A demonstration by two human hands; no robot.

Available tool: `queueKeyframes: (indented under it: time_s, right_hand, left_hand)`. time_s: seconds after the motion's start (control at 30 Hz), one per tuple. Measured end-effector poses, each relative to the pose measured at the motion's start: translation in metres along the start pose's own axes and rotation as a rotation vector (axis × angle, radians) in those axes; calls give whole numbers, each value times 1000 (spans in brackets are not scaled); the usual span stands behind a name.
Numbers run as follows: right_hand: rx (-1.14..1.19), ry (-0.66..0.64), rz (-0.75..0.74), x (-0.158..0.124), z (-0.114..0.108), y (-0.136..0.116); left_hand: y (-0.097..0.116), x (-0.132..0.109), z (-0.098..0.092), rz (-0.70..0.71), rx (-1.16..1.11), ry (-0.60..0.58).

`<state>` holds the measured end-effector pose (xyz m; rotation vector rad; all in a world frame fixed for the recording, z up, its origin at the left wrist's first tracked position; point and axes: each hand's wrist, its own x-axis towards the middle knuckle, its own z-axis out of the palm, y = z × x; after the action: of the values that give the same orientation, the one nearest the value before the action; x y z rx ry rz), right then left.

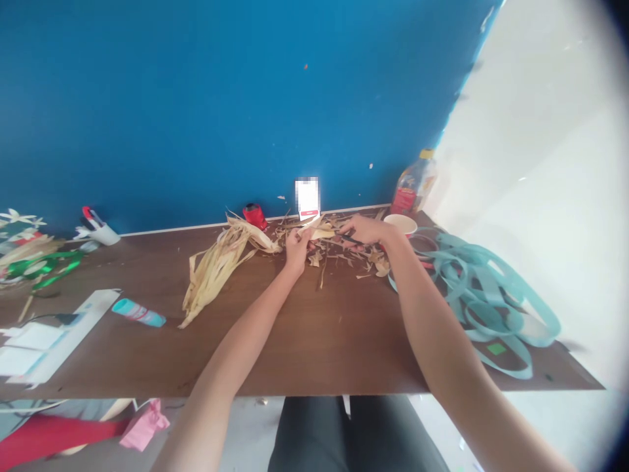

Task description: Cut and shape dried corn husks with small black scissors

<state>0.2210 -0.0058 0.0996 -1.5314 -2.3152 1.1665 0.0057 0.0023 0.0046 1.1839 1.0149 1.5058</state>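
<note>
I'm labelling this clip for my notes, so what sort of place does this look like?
Probably a craft workroom: a brown wooden table holds dried straw-coloured leaf strips, looped pale teal strips and shiny green foil cutouts.

bright, flat light fills the scene, and shadows are faint. the white wall (533,164) at right is washed out by glare, while the blue wall (196,98) looks even. the wide lens bends the table edge (255,226), dark rounding closes the right corners, and the lower left is soft.
</note>
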Motion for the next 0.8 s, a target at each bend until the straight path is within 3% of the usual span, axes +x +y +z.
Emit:
queueKeyframes:
  time_s: [0.23,0.43,0.6,0.73,0.8]
  right_hand:
    - [-235,4,81,8,-1,0]
    - [-196,84,165,-3,-5,-9]
    - [77,260,201,0,-2,-8]
    - [459,614,173,21,13,-7]
    - [598,604,108,31,22,-10]
  left_hand:
    - [0,-1,0,9,-8,46]
    - [-4,2,-1,0,12,155]
    - [-2,1,0,12,4,148]
    - [0,-1,1,14,-34,136]
    - [0,-1,1,13,-45,126]
